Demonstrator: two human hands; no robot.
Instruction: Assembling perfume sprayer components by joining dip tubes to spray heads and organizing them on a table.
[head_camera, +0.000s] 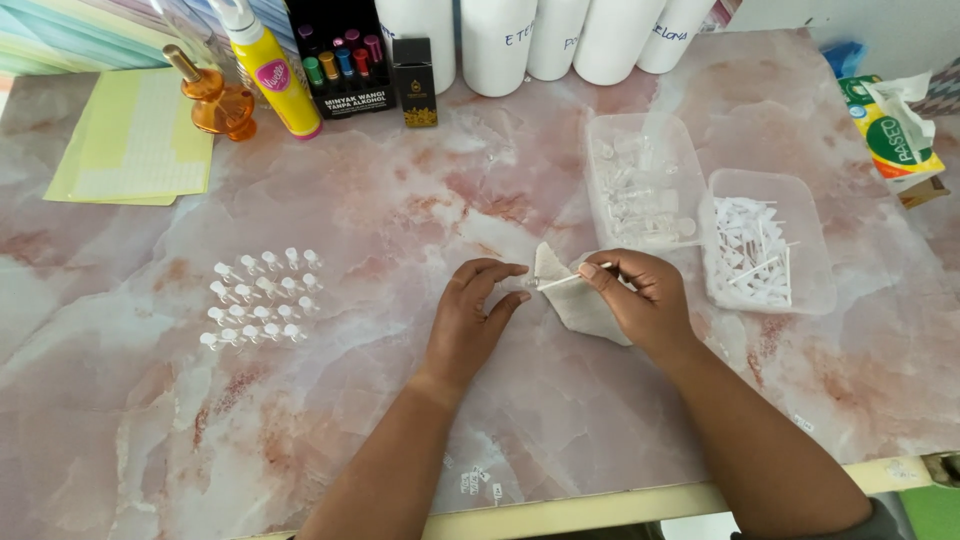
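Meanwhile, right hand (640, 300) pinches a thin white tube (572, 279) and soft tissue (580, 305); left hand (475, 315) pinches a tiny clear vial (523, 284).

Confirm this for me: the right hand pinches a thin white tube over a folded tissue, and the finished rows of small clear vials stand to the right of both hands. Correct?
Not quite. In the head view the rows of small clear vials stand to the left of both hands, not the right. The rest holds: the right hand pinches a thin white tube over the folded tissue, with the left hand beside it.
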